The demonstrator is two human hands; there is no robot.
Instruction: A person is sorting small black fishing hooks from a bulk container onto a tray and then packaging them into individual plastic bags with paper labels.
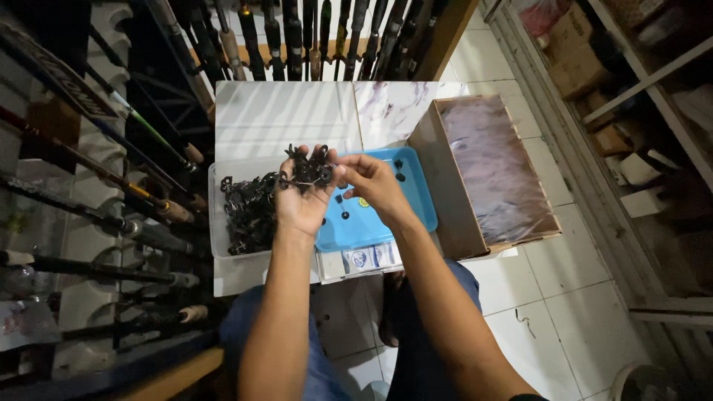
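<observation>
My left hand (301, 200) is raised over the low table, palm up, shut on a bunch of small black ring-shaped parts (304, 169) strung on a thin wire. My right hand (371, 182) meets it from the right, fingertips pinching one black part at the end of the bunch. Below the hands lies a blue tray (416, 200) with a few loose black parts (399, 169) on it. To the left stands a clear plastic tub (217, 223) heaped with several more black parts (249, 212).
A white marbled tabletop (297, 111) carries the tub and tray. A brown cardboard box (483, 171) lined with plastic sits at the right. Fishing rods (148, 200) rack along the left and back. Shelving (639, 82) stands right; my knees rest over the tiled floor (564, 297).
</observation>
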